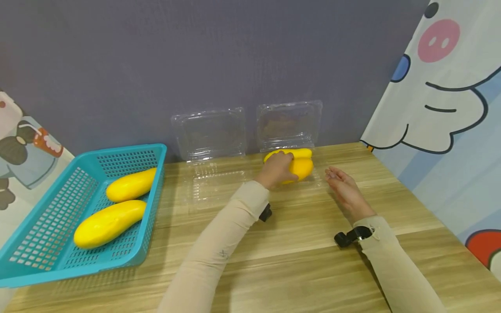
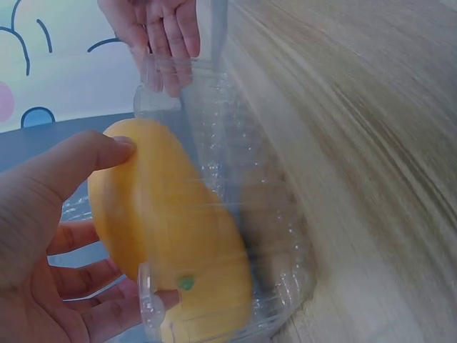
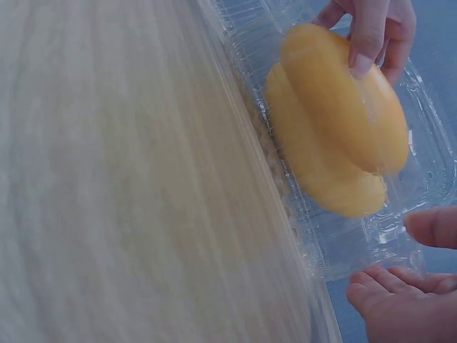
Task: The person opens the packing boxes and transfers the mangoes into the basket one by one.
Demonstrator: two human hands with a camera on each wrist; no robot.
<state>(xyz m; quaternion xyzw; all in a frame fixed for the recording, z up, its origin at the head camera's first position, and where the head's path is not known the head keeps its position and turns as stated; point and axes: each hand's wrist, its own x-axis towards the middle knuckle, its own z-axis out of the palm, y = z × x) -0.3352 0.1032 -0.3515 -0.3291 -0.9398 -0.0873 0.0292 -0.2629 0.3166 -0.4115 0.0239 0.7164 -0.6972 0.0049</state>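
Note:
My left hand [image 1: 277,168] grips a yellow mango [image 1: 302,168] inside the right-hand clear plastic clamshell box [image 3: 343,246], with the thumb on the fruit's skin. A second yellow mango [image 1: 302,153] lies against it in the same box. In the left wrist view a small green stem dot shows through the clear wall. At the right end of this box is my right hand [image 1: 346,191], its fingers [image 3: 389,279] nearly straight at the plastic edge and the thumb held apart. The box's lid [image 1: 289,124] stands raised at the back.
Left of it stands another clear clamshell box [image 1: 219,187], its lid [image 1: 211,132] also raised against the dark grey backdrop [image 1: 235,56]. A blue-green plastic basket [image 1: 150,217] at the left holds two more mangoes [image 1: 109,222]. All stand on a wood-grain table [image 1: 297,269].

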